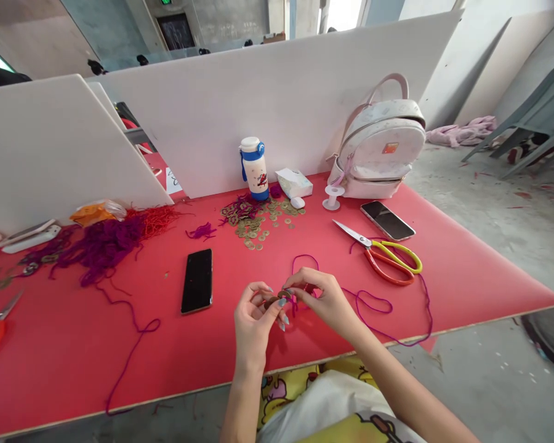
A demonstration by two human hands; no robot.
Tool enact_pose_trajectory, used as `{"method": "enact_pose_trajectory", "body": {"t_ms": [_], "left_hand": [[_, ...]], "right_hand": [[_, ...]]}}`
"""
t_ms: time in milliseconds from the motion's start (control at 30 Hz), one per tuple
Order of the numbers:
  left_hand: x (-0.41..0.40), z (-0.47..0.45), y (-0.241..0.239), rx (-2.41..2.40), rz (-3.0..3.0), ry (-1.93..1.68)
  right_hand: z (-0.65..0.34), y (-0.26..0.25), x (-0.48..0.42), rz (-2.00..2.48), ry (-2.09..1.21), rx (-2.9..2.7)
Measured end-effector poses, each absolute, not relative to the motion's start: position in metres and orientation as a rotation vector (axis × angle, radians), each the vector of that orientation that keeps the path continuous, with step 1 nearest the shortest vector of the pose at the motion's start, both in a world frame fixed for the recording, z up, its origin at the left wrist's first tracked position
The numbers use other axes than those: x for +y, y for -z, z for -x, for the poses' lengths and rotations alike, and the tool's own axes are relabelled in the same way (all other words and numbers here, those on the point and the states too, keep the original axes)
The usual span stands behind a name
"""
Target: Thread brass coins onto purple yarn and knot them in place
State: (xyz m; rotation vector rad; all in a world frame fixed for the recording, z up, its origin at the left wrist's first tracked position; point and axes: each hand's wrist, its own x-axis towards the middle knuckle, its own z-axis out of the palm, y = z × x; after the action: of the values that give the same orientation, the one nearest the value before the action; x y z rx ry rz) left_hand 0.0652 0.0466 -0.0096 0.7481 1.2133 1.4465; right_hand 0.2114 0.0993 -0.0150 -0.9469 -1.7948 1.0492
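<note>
Bronze-coloured coins (284, 295) with purple cord about them sit pinched between the fingertips of both hands, above the table's front edge. My left hand (255, 312) is closed on the coins from the left, thumb on top. From the right, my right hand (317, 290) pinches at the same spot, on the coins or the cord; the fingers partly hide which. Purple cord (373, 303) loops away from the hands across the red table to the right. Beyond the hands lies a loose pile of holed coins (253, 231), with knotted purple pieces at its back left.
Scissors (392, 261) lie right of the hands, near a phone (388, 220), a white spool (333, 197) and a backpack (378, 147). A bottle (255, 169) and tissue pack (294, 182) stand at the back. Leftward are another phone (197, 281) and purple cord heap (101, 246).
</note>
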Motion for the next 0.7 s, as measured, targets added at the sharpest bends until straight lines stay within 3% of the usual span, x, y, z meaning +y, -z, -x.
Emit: {"method": "enact_pose_trajectory", "body": {"t_ms": [400, 700], "left_hand": [[0.0473, -0.0650, 0.0147, 1.227, -0.784, -1.438], [0.0478, -0.0673, 0.0128, 1.350, -0.925, -1.554]], "right_hand": [[-0.2139, 0.0144, 0.0958, 0.844, -1.112, -1.744], [-0.2140, 0.0182, 0.0909, 0.748, -1.483, -1.497]]}}
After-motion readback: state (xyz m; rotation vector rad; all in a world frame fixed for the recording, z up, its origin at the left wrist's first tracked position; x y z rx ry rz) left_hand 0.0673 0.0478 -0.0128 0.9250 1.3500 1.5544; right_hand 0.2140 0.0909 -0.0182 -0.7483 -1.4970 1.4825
